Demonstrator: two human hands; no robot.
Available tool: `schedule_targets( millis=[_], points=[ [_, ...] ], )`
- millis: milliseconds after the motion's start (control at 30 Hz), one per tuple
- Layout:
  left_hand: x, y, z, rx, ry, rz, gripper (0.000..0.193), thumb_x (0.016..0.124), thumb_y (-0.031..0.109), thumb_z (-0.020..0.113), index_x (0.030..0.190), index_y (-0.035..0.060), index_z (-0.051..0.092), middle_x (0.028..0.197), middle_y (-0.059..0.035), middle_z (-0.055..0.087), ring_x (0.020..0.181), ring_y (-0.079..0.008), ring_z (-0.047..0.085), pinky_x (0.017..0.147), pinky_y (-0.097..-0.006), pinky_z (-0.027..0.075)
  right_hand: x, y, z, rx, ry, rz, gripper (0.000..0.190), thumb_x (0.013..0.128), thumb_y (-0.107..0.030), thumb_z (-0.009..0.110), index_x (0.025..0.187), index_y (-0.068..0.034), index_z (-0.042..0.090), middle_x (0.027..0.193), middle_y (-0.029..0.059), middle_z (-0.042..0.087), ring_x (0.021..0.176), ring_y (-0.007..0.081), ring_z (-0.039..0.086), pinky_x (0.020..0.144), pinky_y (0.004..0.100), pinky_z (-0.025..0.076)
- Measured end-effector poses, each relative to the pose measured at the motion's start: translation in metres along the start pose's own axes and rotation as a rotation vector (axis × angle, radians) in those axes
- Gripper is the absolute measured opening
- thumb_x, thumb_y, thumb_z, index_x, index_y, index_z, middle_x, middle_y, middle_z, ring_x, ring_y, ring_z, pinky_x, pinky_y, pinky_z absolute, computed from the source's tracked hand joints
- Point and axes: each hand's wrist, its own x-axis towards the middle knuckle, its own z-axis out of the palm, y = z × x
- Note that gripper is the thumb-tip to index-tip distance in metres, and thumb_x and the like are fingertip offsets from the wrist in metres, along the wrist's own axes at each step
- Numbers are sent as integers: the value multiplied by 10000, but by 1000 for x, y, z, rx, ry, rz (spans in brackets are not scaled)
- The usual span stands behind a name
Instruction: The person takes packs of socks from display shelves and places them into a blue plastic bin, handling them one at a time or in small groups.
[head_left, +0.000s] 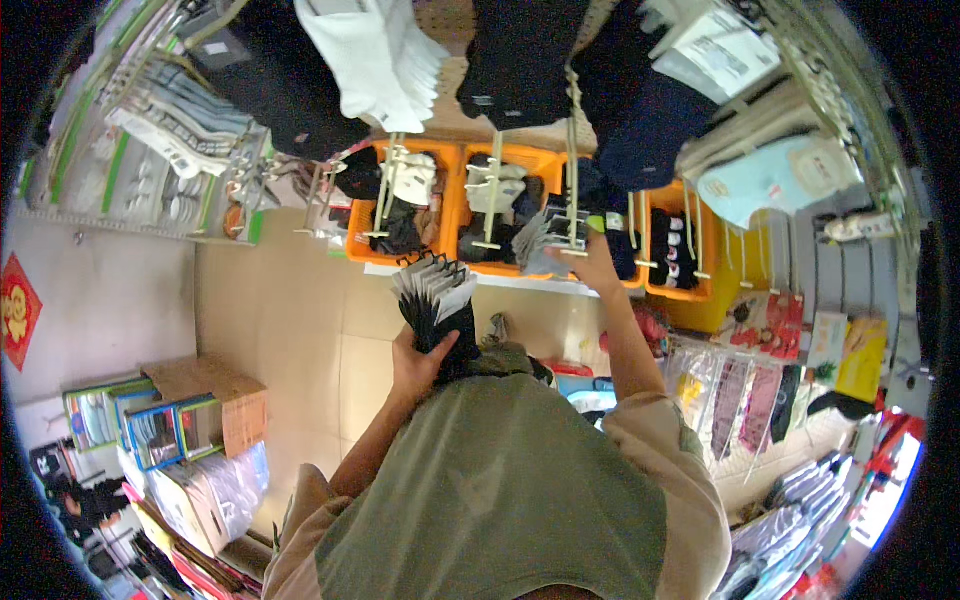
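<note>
A thick bundle of black socks with pale header cards and black hooks is in my left hand, thumb across its front. My right hand reaches to the front of the orange baskets, its fingers at a stack of grey socks with dark cards. The metal display hooks partly hide those fingers, so whether they grip the stack is unclear. White socks and black socks hang on the rack above the baskets.
Orange plastic baskets holding socks stand in a row under long metal hooks. Light blue socks hang at the right. A cardboard box and packaged goods are at lower left; wrapped garments lie at lower right.
</note>
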Motion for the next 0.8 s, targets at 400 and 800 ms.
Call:
schedule_targets(
  millis=[400,800],
  points=[
    [5,-7,-34,29,-180,141,365,819,92,769,1111,-63,616,1015,-129,699,913,-179,650,827,-315,509,-103,-38,42,-63,118,91,509,731,-188,856,1152,-5,639,1059,58,702,944,119,628,870,310,505],
    [-11,-53,-124,42,-371,181,297,837,111,760,1054,-56,645,994,-92,689,854,-155,635,793,-302,506,-250,-61,140,-76,487,96,398,752,-161,843,1074,-21,657,994,35,696,923,119,609,849,313,495]
  ],
)
